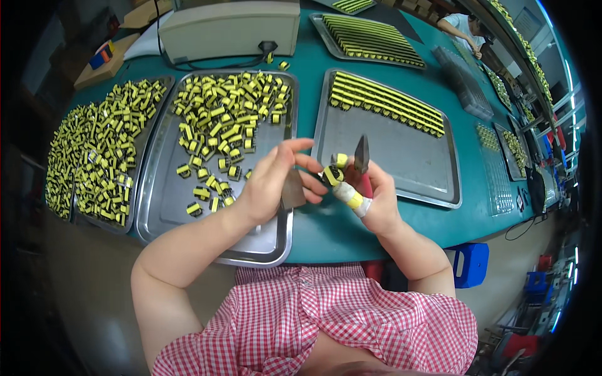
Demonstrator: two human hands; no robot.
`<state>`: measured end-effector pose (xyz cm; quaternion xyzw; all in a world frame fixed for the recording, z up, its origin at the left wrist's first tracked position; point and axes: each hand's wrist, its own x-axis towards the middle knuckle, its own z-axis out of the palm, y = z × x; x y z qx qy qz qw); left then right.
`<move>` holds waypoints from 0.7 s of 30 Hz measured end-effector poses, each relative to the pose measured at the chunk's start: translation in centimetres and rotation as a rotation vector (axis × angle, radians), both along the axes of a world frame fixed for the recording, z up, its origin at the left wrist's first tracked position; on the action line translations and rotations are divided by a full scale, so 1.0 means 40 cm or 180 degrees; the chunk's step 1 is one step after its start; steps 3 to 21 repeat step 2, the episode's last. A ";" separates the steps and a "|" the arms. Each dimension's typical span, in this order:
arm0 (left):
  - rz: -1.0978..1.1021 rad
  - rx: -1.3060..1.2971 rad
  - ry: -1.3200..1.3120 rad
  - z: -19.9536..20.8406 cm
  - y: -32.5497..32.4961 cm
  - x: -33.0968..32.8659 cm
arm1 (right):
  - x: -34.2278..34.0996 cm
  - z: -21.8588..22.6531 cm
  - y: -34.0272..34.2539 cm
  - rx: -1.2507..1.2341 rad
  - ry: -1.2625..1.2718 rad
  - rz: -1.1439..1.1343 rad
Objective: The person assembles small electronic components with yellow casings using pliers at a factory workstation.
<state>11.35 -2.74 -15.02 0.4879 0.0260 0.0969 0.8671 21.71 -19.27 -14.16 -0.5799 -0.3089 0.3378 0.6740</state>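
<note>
My right hand is closed round pliers with dark jaws pointing away from me and a red handle. White and yellow tape wraps its thumb and another fingertip. Between these taped digits sits a small yellow-and-black coil, probably a transformer. My left hand faces it, fingers apart and their tips close to the coil; contact is unclear. A brownish piece shows at its thumb side, and I cannot tell whether it is worn or held. Loose coils of the same kind fill much of the metal tray under my left arm.
Further left, another tray is heaped with coils. To the right, a metal tray holds coils in neat rows, with a fuller tray behind. A grey machine stands at the back. A co-worker sits at far right.
</note>
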 end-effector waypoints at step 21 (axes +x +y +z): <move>-0.0157 -0.0176 0.0143 0.027 0.004 -0.006 | 0.011 -0.027 -0.013 -0.0069 -0.1928 -0.0204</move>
